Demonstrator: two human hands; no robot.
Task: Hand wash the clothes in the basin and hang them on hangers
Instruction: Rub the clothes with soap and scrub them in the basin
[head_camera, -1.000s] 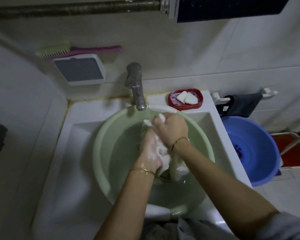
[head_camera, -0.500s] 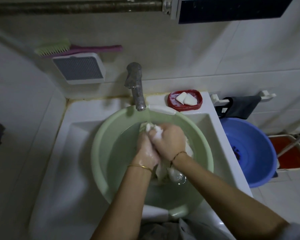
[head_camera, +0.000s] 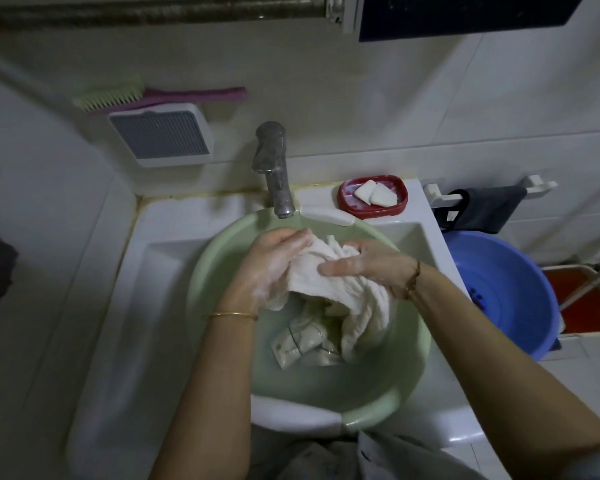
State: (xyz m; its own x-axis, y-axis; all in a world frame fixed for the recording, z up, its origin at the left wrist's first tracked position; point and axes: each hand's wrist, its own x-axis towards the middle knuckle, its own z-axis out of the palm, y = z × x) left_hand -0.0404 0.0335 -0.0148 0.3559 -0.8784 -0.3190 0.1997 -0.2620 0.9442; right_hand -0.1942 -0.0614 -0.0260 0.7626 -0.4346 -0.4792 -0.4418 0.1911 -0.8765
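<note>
Head view: we're scrubbing the white garment over the green basin.

Left hand is curling round the cloth's left fold, soapy; right hand is bunching the right side, fingers curled into it, thumb lying across the top. Garment's tail is trailing in the water toward the basin's near-right side. We're judging it best to keep the rubbing low and centred so suds are dropping inside the rim. The tap is overhanging the far rim, just beyond the knuckles, and the soap dish is sitting at the sink's far-right corner. Open room is lying near-side and left.
</note>
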